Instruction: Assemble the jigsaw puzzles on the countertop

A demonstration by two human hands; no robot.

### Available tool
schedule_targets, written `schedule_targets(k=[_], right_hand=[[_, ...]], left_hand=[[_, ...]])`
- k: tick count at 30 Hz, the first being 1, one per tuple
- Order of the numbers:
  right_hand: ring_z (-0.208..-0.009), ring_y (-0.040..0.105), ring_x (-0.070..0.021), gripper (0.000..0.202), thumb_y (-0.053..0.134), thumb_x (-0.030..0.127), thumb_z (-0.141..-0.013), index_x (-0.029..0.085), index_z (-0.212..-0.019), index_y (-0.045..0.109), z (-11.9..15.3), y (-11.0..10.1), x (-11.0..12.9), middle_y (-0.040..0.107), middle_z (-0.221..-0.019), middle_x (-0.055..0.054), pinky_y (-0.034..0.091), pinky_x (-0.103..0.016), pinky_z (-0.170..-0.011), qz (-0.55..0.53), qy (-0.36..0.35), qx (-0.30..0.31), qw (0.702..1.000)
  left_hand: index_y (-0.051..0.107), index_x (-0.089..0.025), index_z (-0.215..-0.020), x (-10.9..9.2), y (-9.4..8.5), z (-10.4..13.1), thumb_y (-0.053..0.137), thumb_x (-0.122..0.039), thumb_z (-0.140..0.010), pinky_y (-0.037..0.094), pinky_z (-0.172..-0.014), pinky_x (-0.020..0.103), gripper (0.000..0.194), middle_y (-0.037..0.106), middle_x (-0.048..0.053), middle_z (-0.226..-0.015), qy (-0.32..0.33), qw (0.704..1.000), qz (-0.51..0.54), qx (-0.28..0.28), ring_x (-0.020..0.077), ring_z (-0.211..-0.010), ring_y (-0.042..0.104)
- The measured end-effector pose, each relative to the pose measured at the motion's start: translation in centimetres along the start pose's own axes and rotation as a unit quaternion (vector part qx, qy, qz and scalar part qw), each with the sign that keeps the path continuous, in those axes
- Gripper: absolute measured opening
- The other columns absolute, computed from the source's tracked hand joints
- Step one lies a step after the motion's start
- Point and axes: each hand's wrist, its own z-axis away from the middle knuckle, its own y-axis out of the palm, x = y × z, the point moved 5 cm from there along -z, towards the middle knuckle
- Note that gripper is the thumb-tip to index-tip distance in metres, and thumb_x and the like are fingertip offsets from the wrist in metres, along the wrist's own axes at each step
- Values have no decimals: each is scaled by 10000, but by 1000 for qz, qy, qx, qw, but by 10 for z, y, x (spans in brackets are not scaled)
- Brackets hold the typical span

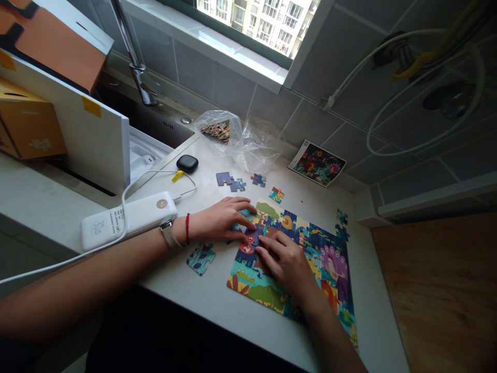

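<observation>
I am in a kitchen, most likely one in a home. A dark sink (166,126) is set into the pale countertop (209,292), with a tall chrome tap (143,85) standing at its back edge. Grey tiles (233,88) cover the wall, up to a window (289,62) with a white sill (217,41), and through it I see a building (267,23) like an apartment block. The jigsaw puzzle (334,265) on the countertop before me suits a household.

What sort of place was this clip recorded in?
Probably a home kitchen: a chrome faucet over a sunken sink, gray wall tiles, and a window facing an apartment block.
</observation>
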Motion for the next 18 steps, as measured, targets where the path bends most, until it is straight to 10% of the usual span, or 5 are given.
schedule_targets(k=[18], right_hand=[[-762, 678, -185, 157, 674, 225, -988, 215, -1056, 815, -2, 1, -4, 689, -865, -47, 580, -308, -729, -68, 35, -28, 997]], left_hand=[[753, -227, -1158, 2, 4, -2, 806, -471, -901, 463, -1133, 517, 358, 650, 138, -1377, -18, 1000, 1, -9, 338, -1314, 584]])
